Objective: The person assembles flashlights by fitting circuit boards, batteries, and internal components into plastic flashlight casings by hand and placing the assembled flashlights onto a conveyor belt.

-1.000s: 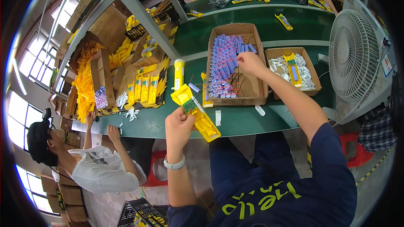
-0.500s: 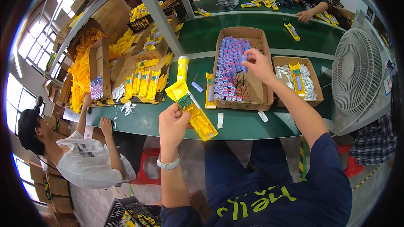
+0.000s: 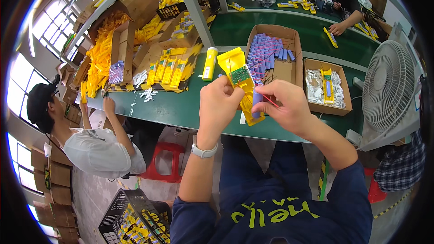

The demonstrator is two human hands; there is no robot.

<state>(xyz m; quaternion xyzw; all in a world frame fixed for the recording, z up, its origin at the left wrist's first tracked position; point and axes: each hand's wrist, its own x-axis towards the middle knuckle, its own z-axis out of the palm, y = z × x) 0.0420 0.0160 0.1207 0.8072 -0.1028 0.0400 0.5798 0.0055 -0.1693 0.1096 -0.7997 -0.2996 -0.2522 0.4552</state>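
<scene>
My left hand (image 3: pixel 220 104) grips a yellow plastic flashlight housing (image 3: pixel 231 58) near its middle, tilted above the table's front edge. A green circuit board (image 3: pixel 239 75) with thin wires sits in the housing. Between the thumb and fingers of my right hand (image 3: pixel 289 106) is a purple battery cell (image 3: pixel 257 101), held upright against the housing's right side, a red wire trailing from it. Just behind my hands stands a cardboard box (image 3: pixel 288 68) with rows of purple cells. Left of the housing lies a yellow flashlight (image 3: pixel 209 64).
Right of the cells, a smaller carton (image 3: pixel 344 101) holds white parts and a yellow housing. A white fan (image 3: pixel 391 86) stands at the right edge. At left, a co-worker (image 3: pixel 97 149) sits beside yellow parts. A black crate (image 3: pixel 113 217) stands on the floor.
My right hand has come from the box of cells toward me, bringing a cell to the housing. My left hand has moved right and up with the housing.
</scene>
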